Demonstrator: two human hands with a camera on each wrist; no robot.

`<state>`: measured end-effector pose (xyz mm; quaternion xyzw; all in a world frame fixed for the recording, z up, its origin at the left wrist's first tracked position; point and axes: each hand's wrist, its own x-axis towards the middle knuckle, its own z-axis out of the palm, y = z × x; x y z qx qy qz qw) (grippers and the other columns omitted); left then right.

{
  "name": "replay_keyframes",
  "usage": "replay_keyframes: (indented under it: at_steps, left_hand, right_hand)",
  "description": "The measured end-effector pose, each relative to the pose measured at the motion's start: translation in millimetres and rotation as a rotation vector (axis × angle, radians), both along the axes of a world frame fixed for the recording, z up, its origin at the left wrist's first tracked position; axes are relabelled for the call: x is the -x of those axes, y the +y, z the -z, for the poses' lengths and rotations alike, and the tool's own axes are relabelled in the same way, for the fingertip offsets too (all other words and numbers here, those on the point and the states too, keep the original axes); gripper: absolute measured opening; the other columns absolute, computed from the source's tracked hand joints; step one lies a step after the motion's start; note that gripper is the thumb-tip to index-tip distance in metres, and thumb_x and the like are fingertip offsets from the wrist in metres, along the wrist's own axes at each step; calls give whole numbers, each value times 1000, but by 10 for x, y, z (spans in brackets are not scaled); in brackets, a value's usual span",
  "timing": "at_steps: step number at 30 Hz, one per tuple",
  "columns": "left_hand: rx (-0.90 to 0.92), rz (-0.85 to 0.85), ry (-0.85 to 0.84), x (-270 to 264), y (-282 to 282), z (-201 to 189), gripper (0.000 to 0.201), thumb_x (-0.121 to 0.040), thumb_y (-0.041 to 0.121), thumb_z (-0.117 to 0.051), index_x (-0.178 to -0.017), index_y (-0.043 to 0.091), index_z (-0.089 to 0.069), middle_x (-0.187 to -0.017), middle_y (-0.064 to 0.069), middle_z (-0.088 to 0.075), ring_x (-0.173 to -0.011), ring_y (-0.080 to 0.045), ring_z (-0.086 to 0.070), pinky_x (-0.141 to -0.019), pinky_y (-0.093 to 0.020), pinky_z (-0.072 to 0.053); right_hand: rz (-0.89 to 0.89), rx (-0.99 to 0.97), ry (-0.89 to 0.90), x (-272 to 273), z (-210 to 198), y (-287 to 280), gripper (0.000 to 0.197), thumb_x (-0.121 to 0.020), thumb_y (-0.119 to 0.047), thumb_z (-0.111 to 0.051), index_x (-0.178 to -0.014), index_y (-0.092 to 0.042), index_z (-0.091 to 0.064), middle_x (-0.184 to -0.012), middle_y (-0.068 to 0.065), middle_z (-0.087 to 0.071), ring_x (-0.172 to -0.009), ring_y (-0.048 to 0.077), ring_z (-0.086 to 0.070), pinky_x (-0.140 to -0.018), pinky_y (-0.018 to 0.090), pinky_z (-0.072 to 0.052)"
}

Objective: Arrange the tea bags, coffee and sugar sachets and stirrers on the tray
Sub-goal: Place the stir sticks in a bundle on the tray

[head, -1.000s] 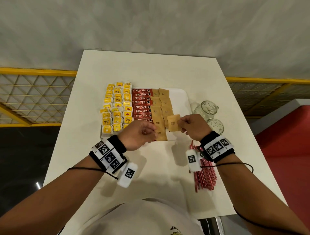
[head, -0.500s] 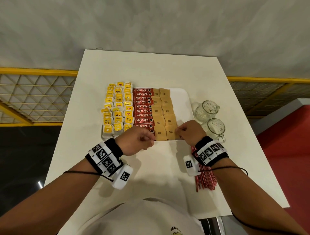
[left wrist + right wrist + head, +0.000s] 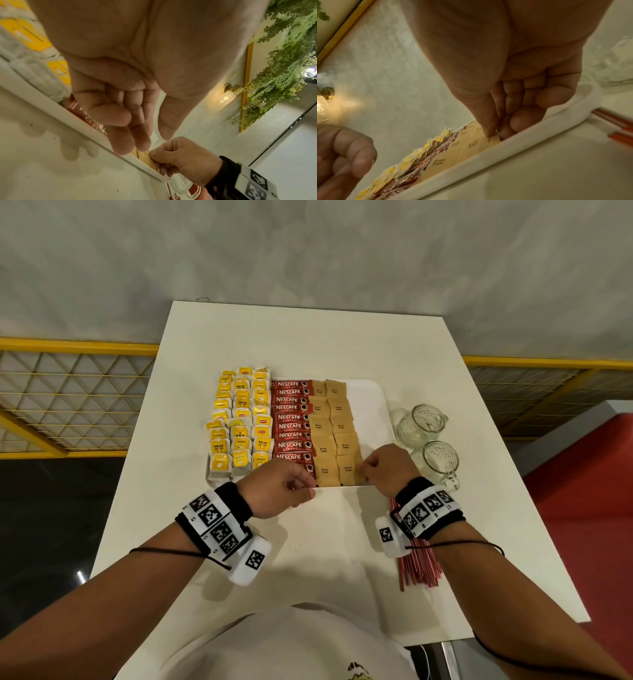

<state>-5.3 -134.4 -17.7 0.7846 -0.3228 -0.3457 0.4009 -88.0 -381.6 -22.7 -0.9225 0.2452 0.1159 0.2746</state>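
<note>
A white tray [image 3: 381,405] holds several yellow tea bags [image 3: 239,422] on the left. Red Nescafe coffee sachets [image 3: 291,426] fill the middle, and two columns of brown sugar sachets [image 3: 329,422] lie to their right. My right hand [image 3: 362,470] pinches the edge of the nearest sugar sachet [image 3: 346,471], which lies flat at the tray's front rim [image 3: 522,148]. Thumb and forefinger meet on that sachet [image 3: 491,140]. My left hand [image 3: 308,485] hovers with loosely curled fingers over the front end of the coffee column and holds nothing. Red stirrers [image 3: 418,563] lie on the table under my right wrist.
Two glass mugs [image 3: 423,422] [image 3: 440,462] stand right of the tray, close to my right hand. The white table [image 3: 308,344] ends near my body. A yellow railing [image 3: 68,344] and a grey floor lie beyond it.
My right hand has brought the sugar sachet down from above the tray and laid it flat at the front of the right column. My left hand drew slightly back toward the tray's front edge.
</note>
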Motion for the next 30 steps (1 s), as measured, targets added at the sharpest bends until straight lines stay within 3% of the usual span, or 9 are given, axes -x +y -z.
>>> replay_keyframes:
  at_steps: [4,6,10,15,17,21,25,27,30]
  left_hand:
    - [-31,25,-29,-5,-29,-4,16,-91,24,-72,-104,15,-72,-81,0,-74,-69,-14,-71,-72,-35,-60]
    - [-56,59,-62,-4,-68,7,19,-91,27,-72,-106,16,-72,-81,5,-73,-71,-10,-69,-73,-31,-58]
    - [-94,129,-138,46,-213,14,23,-90,32,-72,-109,19,-72,-85,11,-69,-79,-2,-66,-76,-23,-54]
    - [-170,291,-223,208,-496,13,30,-90,42,-69,-112,21,-71,-85,15,-62,-79,-1,-59,-70,-21,-46]
    - [-194,344,-225,276,-613,12,34,-91,43,-67,-115,20,-69,-84,16,-60,-77,0,-58,-67,-19,-43]
    - [-259,450,-236,431,-832,11,45,-93,45,-63,-129,18,-62,-91,13,-63,-82,-5,-57,-69,-19,-39]
    - [-299,523,-227,597,-990,24,63,-93,48,-62,-142,11,-49,-112,5,-73,-95,-12,-62,-84,-26,-46]
    - [-319,539,-273,687,-1051,41,57,-90,53,-63,-129,12,-59,-103,1,-73,-93,-18,-66,-85,-32,-53]
    - [-329,531,-376,803,-1111,35,55,-81,64,-66,-92,10,-67,-78,-7,-69,-69,-26,-66,-65,-44,-57]
  right_hand:
    - [10,10,0,52,-202,15,53,-93,-40,-63,-49,-11,-53,-42,-3,-45,-39,10,-41,-51,29,-38]
    - [2,1,-14,146,-394,-7,57,-94,-46,-62,-50,-11,-51,-44,-2,-45,-38,8,-39,-50,24,-35]
    - [-57,22,-27,442,-763,-114,47,-95,-44,-62,-67,-7,-69,-57,7,-65,-43,7,-53,-52,23,-42]
    - [-77,172,120,868,-747,-258,52,-93,-48,-59,-61,-7,-63,-55,9,-61,-54,21,-60,-56,35,-47]
    - [-55,227,222,1029,-594,-320,46,-93,-43,-56,-60,-11,-58,-59,5,-61,-59,23,-61,-54,33,-44]
    - [-35,334,419,1241,-337,-343,8,-92,-21,-52,-87,-15,-52,-103,9,-67,-94,30,-65,-71,31,-43]
    - [-29,285,442,1250,-227,-292,16,-89,-20,-54,-75,-18,-47,-92,7,-65,-84,27,-61,-68,31,-42]
    - [-38,246,428,1212,-225,-238,23,-88,-18,-55,-67,-20,-44,-82,6,-62,-76,25,-57,-66,30,-41]
    - [-60,198,394,1134,-209,-126,26,-87,-15,-54,-62,-18,-45,-71,5,-57,-71,26,-56,-63,30,-40]
